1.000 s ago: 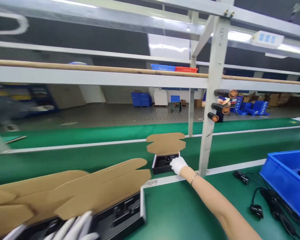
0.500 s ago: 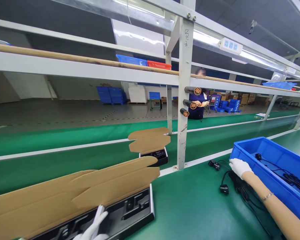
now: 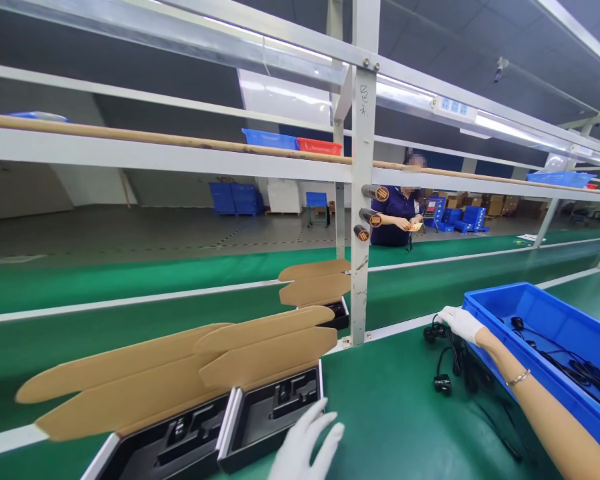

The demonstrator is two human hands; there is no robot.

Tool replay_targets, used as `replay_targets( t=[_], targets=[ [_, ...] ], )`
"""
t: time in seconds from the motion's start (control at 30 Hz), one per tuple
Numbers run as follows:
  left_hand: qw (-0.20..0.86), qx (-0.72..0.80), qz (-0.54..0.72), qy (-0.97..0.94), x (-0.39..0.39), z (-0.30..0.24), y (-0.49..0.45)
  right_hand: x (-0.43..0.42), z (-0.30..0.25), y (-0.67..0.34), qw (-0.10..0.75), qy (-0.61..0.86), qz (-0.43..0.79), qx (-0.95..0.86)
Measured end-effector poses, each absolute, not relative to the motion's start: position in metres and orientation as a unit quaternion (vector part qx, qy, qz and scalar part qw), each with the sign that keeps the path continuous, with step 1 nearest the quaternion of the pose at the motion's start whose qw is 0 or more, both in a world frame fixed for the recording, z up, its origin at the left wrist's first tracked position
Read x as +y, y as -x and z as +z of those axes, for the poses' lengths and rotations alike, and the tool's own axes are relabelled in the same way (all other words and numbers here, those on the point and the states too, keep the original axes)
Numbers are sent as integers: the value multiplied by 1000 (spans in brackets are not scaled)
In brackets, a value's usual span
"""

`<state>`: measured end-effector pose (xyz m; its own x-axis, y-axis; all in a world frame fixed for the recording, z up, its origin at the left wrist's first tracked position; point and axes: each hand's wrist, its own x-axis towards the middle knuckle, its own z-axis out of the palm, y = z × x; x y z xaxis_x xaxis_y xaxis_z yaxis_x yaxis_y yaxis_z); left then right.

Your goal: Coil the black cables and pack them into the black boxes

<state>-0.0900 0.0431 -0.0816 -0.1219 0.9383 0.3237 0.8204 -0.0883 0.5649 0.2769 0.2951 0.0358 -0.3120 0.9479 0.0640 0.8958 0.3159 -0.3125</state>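
Right hand [image 3: 461, 325], white glove, right of the frame's centre: fingers bent down and grasping the upper part of a bundle of black cables [image 3: 456, 357]; the strands trail toward the lower right, partly blurred. One black plug [image 3: 443, 385] hangs or lies just left of the bundle; cannot tell which. Bundle sits just left of a blue bin [image 3: 530, 303] at right edge of frame, with more black cords [image 3: 583, 372] inside it. Right forearm, bracelet at the wrist, crosses in front of the bin's near side. Left hand [image 3: 307, 443], also gloved, bottom centre: fingers spread, released, nothing seen in its grasp; it is beside the near right corner of an open box [image 3: 260, 423], contact unclear. That box has a black moulded insert and raised brown flaps. A second open box [image 3: 180, 447] adjoins it, lower left; a third [image 3: 340, 315] sits near centre, partly behind the first one's flap. Green tabletop [image 3: 380, 420] beneath. Beyond the white post [image 3: 361, 280], upper right of centre, a co-worker in dark blue [image 3: 393, 207] holds something small and yellowish.
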Motion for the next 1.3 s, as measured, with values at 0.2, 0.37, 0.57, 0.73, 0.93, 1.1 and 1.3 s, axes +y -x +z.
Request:
replay_targets(
  t=[0.2, 0.37, 0.57, 0.73, 0.93, 1.1, 1.3],
  targets=[
    [174, 618, 310, -702, 145, -51, -29, 295, 53, -254, 115, 547, 130, -819],
    [178, 567, 289, -751, 237, -36, -82, 288, 62, -247, 110, 493, 188, -842],
    [196, 522, 247, -793, 265, -49, -99, 281, 88, -264, 161, 457, 248, -839],
    [195, 570, 235, -762, 270, -59, -103, 271, 127, -283, 230, 460, 336, -789],
    [263, 588, 269, -716, 269, -49, -121, 232, 195, -272, 401, 385, 483, -676],
    [392, 511, 392, -657, 231, -7, -105, 195, 208, -248, 407, 374, 391, -736],
    [703, 200, 565, -382, 108, 44, -36, 123, 146, -203, 401, 363, 166, -825]
  ],
)
